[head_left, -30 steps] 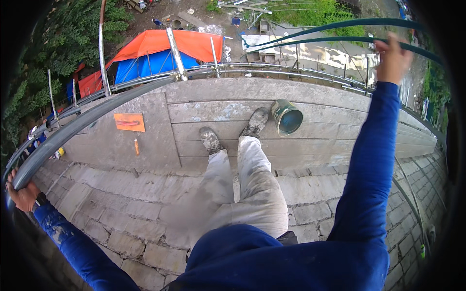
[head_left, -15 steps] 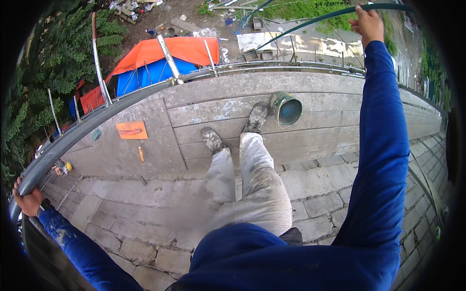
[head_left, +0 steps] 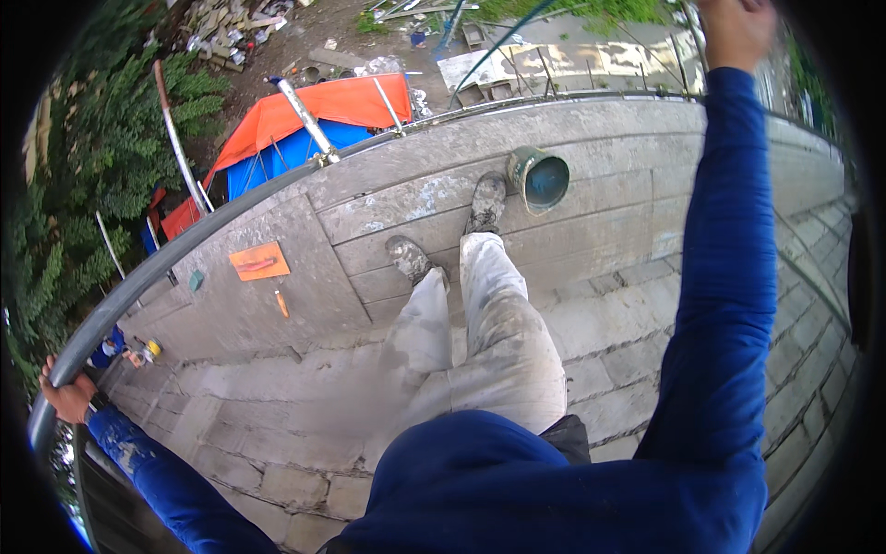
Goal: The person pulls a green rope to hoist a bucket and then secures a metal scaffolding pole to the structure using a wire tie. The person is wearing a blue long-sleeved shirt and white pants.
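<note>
Plank deck [head_left: 609,203] has a grey scaffold tube [head_left: 137,288] curving along its outer left edge, plus a green bucket [head_left: 544,179] toward the outer edge. Left hand [head_left: 69,392] is wrapped around the tube; right hand [head_left: 738,33]'s up high, can't tell its grip.

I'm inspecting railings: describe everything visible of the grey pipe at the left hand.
The long, round grey pipe looks smooth and perhaps metal. It runs from lower left toward upper middle along the outer edge of the platform, its bow probably partly from the lens. The left hand grips it near its lower visible end.
</note>
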`<state>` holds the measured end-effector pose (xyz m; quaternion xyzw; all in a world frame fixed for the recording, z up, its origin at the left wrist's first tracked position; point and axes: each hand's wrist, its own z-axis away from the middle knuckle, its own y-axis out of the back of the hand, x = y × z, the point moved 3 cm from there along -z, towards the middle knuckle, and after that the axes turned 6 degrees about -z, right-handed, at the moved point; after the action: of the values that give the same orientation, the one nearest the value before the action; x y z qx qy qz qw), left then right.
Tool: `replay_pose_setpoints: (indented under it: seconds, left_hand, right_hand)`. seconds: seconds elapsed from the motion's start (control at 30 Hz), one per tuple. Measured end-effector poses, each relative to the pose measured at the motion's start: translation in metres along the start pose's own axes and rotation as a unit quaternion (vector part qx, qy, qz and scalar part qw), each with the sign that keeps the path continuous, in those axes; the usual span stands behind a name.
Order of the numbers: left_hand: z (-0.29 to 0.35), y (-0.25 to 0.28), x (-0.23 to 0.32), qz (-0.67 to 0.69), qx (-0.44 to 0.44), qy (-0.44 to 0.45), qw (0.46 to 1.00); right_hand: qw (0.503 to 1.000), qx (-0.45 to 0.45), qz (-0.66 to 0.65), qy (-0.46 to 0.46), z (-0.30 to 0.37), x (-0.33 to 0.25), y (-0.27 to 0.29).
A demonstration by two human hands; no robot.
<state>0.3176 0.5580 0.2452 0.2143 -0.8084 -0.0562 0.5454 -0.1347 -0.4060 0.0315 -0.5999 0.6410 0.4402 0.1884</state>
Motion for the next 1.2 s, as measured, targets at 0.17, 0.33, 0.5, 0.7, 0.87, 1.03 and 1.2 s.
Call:
replay_pose_setpoints:
  seconds: [0.17,0.33,0.5,0.7,0.87,1.03,1.2]
  left_hand:
    - [0.011,-0.033,0.007,0.009,0.020,0.051,0.998]
    - [-0.004,-0.021,0.023,-0.006,0.014,0.024,1.000]
    - [0.053,-0.088,0.029,-0.086,-0.003,0.035,0.996]
    - [0.007,-0.054,0.031,-0.082,-0.054,0.017,0.995]
    - [0.083,-0.061,0.024,-0.657,-0.117,-0.275,0.692]
    - [0.073,-0.107,0.049,-0.106,-0.064,0.045,0.991]
    - [0.072,-0.082,0.040,0.105,-0.002,0.026,0.994]
  right_hand:
    - [0.963,-0.218,0.117,-0.110,0.223,0.063,0.064]
    - [0.847,-0.346,0.090,-0.393,0.480,0.049,0.193]
    - [0.712,-0.319,0.082,-0.620,0.658,-0.016,0.325]
    - [0.551,-0.305,-0.200,-0.751,0.682,-0.112,0.343]
    - [0.603,-0.311,-0.261,-0.686,0.693,-0.148,0.331]
    - [0.697,-0.232,-0.205,-0.647,0.731,-0.142,0.293]
    - [0.731,-0.269,-0.132,-0.613,0.702,-0.138,0.274]
